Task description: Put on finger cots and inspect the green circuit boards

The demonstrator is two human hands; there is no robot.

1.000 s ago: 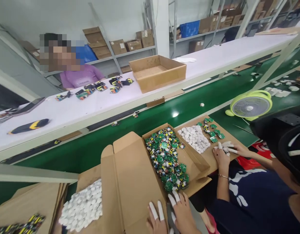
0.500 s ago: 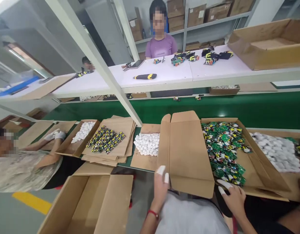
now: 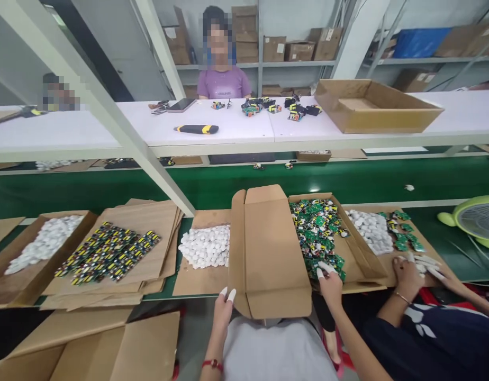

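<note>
Both hands at carton edges: left hand (image 3: 223,312) on flap (image 3: 268,254), right hand (image 3: 329,283) by circuit boards (image 3: 318,233).

Open cardboard box (image 3: 268,254) of green circuit boards (image 3: 318,233)

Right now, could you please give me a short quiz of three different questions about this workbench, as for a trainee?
1. True or false: the right hand rests at the near edge of the pile of green circuit boards.
2. Multiple choice: what does the left hand touch? A) the yellow-and-black tool B) the open flap of the cardboard box C) the green fan
3. Fill in: the pile left of that flap consists of small ______ parts.

Key: 1 true; 2 B; 3 white
</note>
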